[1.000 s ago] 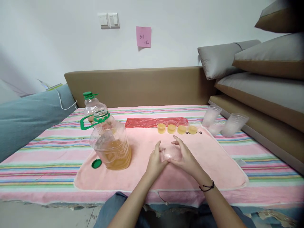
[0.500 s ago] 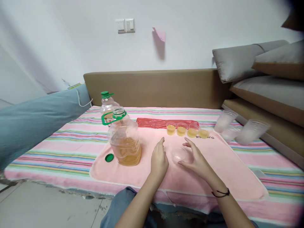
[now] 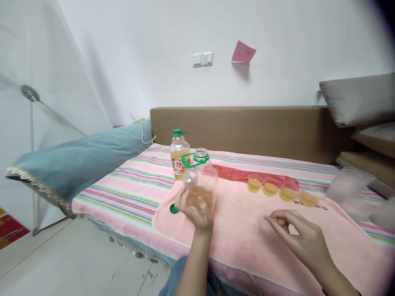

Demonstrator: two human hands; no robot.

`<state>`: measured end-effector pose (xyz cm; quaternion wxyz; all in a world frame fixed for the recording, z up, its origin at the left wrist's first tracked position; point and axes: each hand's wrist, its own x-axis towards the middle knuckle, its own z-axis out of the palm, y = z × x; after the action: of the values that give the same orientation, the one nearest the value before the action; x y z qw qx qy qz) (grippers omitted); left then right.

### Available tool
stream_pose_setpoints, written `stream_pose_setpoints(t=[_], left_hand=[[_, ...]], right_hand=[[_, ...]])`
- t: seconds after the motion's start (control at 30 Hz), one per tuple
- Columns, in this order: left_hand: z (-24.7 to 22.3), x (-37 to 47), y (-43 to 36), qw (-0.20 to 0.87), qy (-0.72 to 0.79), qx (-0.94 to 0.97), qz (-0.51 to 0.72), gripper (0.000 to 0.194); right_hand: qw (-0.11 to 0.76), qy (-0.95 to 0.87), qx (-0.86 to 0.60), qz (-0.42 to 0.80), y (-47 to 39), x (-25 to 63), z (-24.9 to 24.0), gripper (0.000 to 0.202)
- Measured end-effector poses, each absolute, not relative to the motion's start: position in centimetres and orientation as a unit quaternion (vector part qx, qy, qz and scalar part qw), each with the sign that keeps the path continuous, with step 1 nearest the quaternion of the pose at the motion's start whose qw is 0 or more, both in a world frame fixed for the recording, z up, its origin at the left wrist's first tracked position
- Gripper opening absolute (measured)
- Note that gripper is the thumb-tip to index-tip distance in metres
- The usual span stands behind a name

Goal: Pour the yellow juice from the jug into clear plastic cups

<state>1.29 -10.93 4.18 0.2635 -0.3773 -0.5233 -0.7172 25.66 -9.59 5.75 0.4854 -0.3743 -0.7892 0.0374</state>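
left hand [image 3: 194,211] on open jug [image 3: 202,185] — right hand [image 3: 304,238] apart, curled

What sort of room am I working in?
Probably a bedroom or living room in a home: a striped cloth covers what looks like a bed or couch, with a brown padded backrest and a grey cushion.

Bright, diffuse light is coming from above—the square pink paper note [image 3: 243,52] is casting a soft shadow down the smooth white wall [image 3: 138,49]. The translucent plastic cups [image 3: 348,185] are blurring, and darkness is rounding off the upper-right corner.
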Motion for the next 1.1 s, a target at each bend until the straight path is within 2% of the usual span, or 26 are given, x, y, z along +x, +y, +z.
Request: stream_pose_setpoints(t=[0.2,0.3,0.53,0.9,1.1], left_hand=[[4.3,-2.3,-11.3,0.046,-0.606,-0.316,-0.729,0.038],[4.2,-3.5,-11.3,-0.014,-0.595,-0.296,-0.747,0.037],[4.3,-4.4,-11.4,-0.093,-0.581,-0.278,-0.759,0.036],[4.5,-4.4,-12.0,-0.093,-0.542,-0.386,-0.740,0.028],[4.1,-4.5,-11.8,-0.087,-0.562,-0.389,-0.724,0.032]], right_hand=[[0.485,-0.840,-0.221,0.104,-11.1,16.6,13.2,0.021],[0.459,-0.870,-0.149,0.100,-10.6,12.0,16.6,0.027],[0.349,-0.903,-0.247,0.031,-9.6,7.3,19.0,0.029],[0.309,-0.920,-0.229,0.070,-9.6,12.1,19.6,0.041],[0.316,-0.914,-0.242,0.084,-8.6,12.5,20.0,0.024]])
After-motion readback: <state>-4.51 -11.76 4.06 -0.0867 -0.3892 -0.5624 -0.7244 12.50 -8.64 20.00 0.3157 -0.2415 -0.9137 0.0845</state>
